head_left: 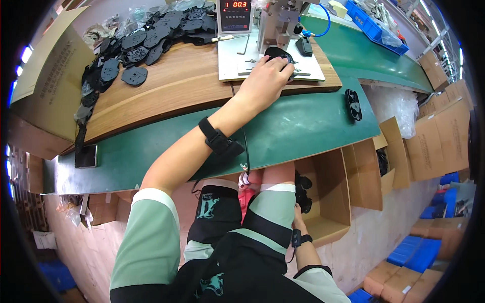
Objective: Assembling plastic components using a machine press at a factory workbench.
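My left hand (267,77) reaches across the bench with its fingers curled over a black plastic part (275,52). That part sits on the white base plate (230,63) of a bench press (275,31), beneath the press head. Low on the right, by my thigh, my right hand (297,216) is at a cardboard box (328,189). Dark plastic pieces (303,189) lie inside that box, right beside the hand. Its fingers are mostly hidden, so any grip there cannot be made out.
Flat black plastic plates (151,38) are heaped on the wooden board (166,96). A control box with red digits (235,17) stands beside the press. One black part (353,105) and a phone (86,156) rest on the green bench (303,121). A tall carton (48,76) stands left.
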{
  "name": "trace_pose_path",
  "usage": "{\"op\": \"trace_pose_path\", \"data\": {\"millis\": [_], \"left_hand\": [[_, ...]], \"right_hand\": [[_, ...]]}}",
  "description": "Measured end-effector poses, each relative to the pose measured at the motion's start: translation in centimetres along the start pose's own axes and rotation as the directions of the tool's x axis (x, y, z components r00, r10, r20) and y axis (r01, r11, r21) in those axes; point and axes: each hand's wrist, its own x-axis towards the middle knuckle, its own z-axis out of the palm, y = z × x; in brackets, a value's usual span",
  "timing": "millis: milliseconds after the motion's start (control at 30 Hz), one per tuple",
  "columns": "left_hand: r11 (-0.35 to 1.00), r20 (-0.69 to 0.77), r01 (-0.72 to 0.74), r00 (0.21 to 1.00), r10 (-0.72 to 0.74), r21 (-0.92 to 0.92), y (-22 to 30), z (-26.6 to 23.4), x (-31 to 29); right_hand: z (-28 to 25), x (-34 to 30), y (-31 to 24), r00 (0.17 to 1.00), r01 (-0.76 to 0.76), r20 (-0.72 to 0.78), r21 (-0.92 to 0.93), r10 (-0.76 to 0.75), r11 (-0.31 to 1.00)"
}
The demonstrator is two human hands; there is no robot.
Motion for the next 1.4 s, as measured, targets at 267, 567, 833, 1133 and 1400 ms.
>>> {"op": "trace_pose_path", "data": {"millis": [267,567,833,1133,1400], "left_hand": [[0.999,-0.039,-0.018,0.999,0.017,-0.031,0.6,0.3,0.3],[0.997,-0.102,-0.070,0.992,0.072,0.030,-0.6,-0.5,-0.7],[0.985,-0.084,0.040,0.995,-0.054,-0.166,-0.2,-0.6,-0.8],[0.961,-0.118,-0.001,0.992,-0.033,-0.278,-0.7,-1.3,-1.3],[0.860,-0.574,0.454,0.778,-0.256,0.232,-15.5,-9.1,-9.7]], "right_hand": [[-0.6,-1.3,-3.3,0.999,0.013,0.037,-0.031,-0.012,0.999],[4.7,-22.2,-34.9,0.045,0.948,-0.011,-0.316,-0.999,0.046],[11.4,-19.4,-51.0,-0.128,0.791,0.336,-0.533,-0.933,-0.300],[15.5,-16.2,-53.7,-0.016,0.763,0.317,-0.609,-0.948,-0.216],[14.8,-15.7,-53.8,-0.016,0.736,0.261,-0.651,-0.965,-0.188]]}}
